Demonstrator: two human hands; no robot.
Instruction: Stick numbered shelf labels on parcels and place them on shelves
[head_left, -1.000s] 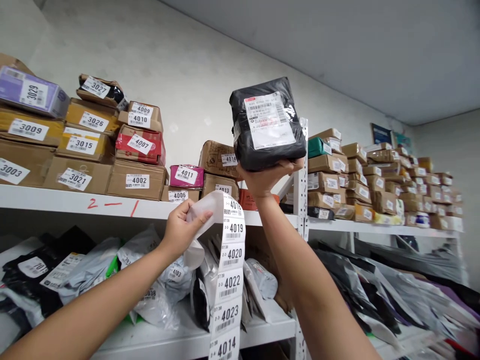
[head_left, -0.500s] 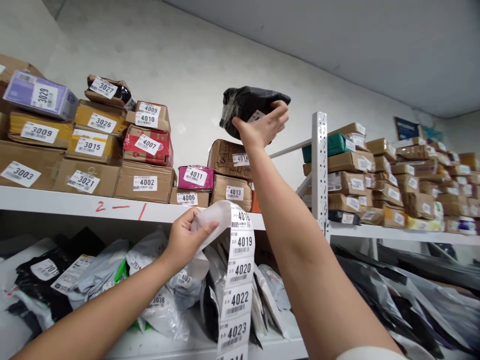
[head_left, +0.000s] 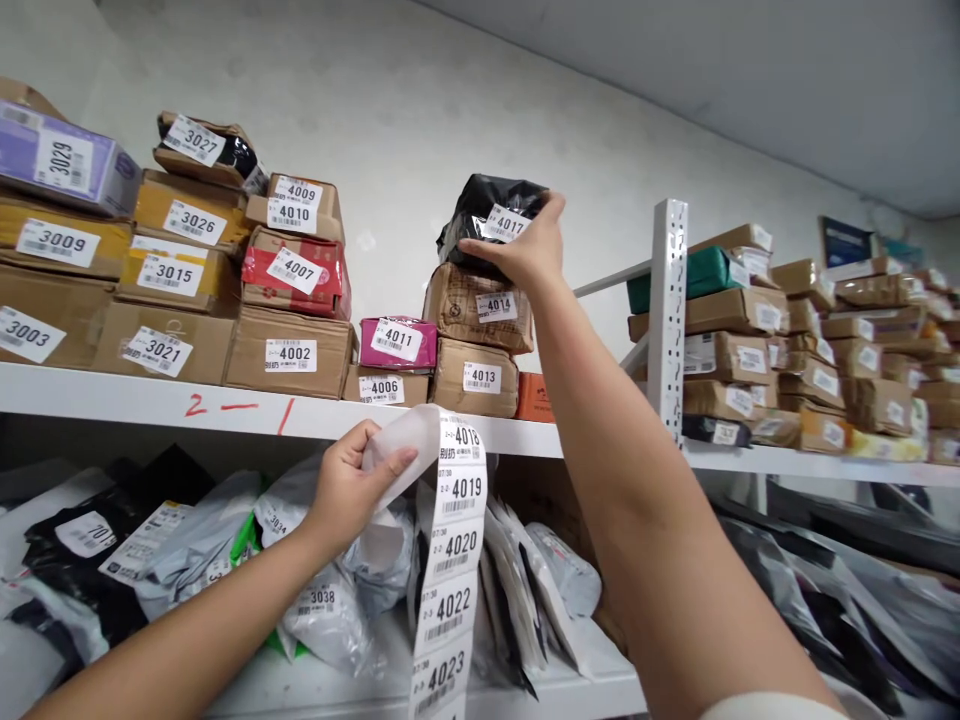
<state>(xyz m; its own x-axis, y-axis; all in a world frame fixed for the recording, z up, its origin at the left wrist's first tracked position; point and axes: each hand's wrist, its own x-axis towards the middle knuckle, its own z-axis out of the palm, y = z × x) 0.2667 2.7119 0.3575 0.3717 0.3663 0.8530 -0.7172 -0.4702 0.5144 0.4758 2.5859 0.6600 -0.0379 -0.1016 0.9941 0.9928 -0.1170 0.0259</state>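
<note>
Head view: the black plastic-wrapped parcel point(head_left: 476, 208) has come down to the top of carton 4014 point(head_left: 465, 312), seemingly supported now; the right hand point(head_left: 534, 250) grips it, widely spread, while the left hand point(head_left: 349, 480) pinches the label strip point(head_left: 448, 550).

Blk parcel point(head_left: 480, 207) showing glossy, crinkled plastic wrap.
Label strip point(head_left: 454, 545) looking like smooth paper w/ translucent backing point(head_left: 400, 452); cardbd. boxes point(head_left: 322, 345) showing mostly matt faces; mailer bags point(head_left: 337, 630) looking like wrinkled, shiny plastic; shelf edge point(head_left: 150, 403) & post point(head_left: 667, 325) appearing as smooth painted metal.
</note>
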